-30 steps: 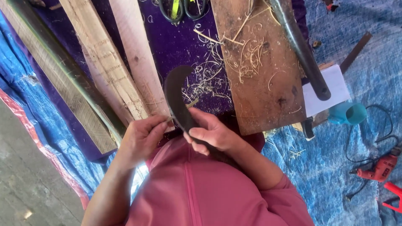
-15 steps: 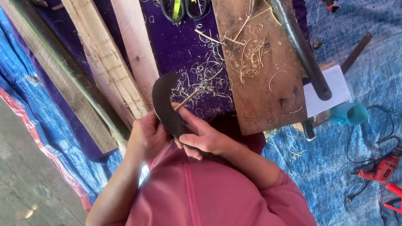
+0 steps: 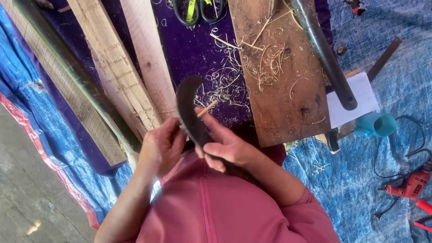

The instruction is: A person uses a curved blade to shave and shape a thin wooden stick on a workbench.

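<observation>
**Curved blade and thin stick held at frame centre**

Left hand (image 3: 162, 146) grips the lower part of a dark curved blade (image 3: 188, 105), fingers closed on it. Right hand (image 3: 227, 146) is closed around a thin wooden stick (image 3: 207, 109), whose tip lies against the blade. Hands sit close together, just below centre. Wood shavings (image 3: 234, 76) lie on the purple cloth (image 3: 193, 49) above. Brown board (image 3: 281, 85) upper right; pale planks (image 3: 121, 67) upper left; red drill (image 3: 411, 184) at right edge.

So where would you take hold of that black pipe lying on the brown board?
Grip the black pipe on its bare middle stretch, coming from above with fingers across its width. It lies flat and diagonal on the brown board, its lower end overhanging onto the white sheet, so that end also looks open.
</observation>
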